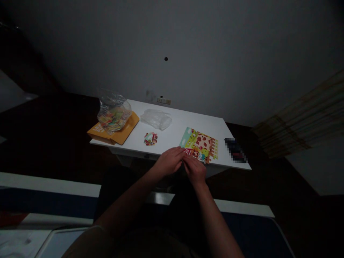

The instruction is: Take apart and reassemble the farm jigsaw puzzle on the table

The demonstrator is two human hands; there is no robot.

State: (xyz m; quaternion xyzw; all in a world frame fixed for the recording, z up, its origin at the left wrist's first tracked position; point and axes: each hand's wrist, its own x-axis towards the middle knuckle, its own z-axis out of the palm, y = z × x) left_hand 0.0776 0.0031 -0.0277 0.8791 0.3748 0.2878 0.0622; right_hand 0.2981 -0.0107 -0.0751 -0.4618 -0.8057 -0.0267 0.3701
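Observation:
At the table's front edge, my left hand (pixel 171 159) and my right hand (pixel 195 170) meet at the near left corner of a partly assembled jigsaw puzzle (pixel 202 142). The puzzle shows a brown-spotted animal, green ground and a fence, and its near edge is uneven. Fingers of both hands are drawn together, their tips touching or almost touching over that corner. Whatever lies between them is hidden. Left of my hands, a small pile of loose puzzle pieces (pixel 151 139) rests on the white table (pixel 172 138).
A clear bag of colourful pieces (pixel 114 116) sits on a yellow-orange box (pixel 126 130) at the table's left end. Behind the loose pile lies a crumpled clear plastic bag (pixel 156 119). A pixelated dark object (pixel 235 150) is at the right edge. The wall (pixel 188 79) rises behind.

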